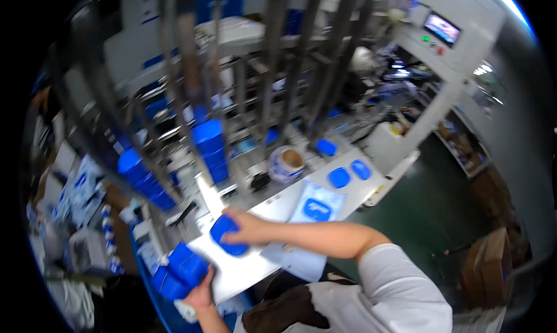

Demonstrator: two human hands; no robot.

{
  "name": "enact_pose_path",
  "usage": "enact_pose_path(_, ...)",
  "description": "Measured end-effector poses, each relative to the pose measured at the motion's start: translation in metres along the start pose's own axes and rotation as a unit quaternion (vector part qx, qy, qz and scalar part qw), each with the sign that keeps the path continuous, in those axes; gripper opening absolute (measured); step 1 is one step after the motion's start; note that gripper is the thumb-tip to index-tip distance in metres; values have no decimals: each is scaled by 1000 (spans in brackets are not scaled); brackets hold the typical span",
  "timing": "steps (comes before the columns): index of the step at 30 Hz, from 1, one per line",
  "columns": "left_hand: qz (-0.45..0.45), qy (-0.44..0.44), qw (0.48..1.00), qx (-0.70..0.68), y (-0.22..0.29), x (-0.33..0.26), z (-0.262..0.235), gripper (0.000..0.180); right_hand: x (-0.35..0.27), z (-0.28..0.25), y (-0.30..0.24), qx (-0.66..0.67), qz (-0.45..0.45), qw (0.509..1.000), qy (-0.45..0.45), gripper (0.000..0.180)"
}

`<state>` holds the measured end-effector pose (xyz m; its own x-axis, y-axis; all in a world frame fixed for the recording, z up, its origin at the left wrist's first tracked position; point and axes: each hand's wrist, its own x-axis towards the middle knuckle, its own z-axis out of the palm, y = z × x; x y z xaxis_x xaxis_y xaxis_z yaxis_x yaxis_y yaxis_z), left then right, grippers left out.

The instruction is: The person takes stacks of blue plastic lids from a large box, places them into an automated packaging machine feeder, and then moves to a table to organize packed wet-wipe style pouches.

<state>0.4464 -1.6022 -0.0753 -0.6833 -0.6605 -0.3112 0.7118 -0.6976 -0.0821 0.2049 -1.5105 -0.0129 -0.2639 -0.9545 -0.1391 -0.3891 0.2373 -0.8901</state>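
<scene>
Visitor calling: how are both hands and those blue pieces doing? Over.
Left hand: holding blue, block-shaped pieces. Right hand: gripping a blue, rounded piece over the white work surface. Tall grey metal bars, blurred, beyond both hands.

A factory, shown by machine rails (271, 60), control screen (442, 29) and cartons (496, 266).

We see one small, lit rectangular screen (442, 29) on a white panel (415, 42), with a green button (426, 38) and a red button (441, 51) near it. At lower right, we notice brown cardboard boxes (488, 266) and a dark green floor (423, 208).
</scene>
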Motion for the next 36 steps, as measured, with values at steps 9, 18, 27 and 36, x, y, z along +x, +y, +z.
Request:
enact_pose_path(9, 38, -46, 988, 143, -19, -4, 7, 66, -22, -8, -24, -39, -43, 998, 37, 81)
enact_pose_path(18, 3, -55, 997, 55, -40, -3, 30, 63, -22, 22, -24, -108, -101, 983, 110, 65)
enact_pose_path(27, 10, -89, 995, 48, -42, 1, 38, 72, -20, 46, -7, -31, -15, 994, 100, 68)
enact_pose_path(36, 93, -190, 977, 9, -21, 17, -18, 71, -18, 61, -6, -50, -51, 993, 95, 68)
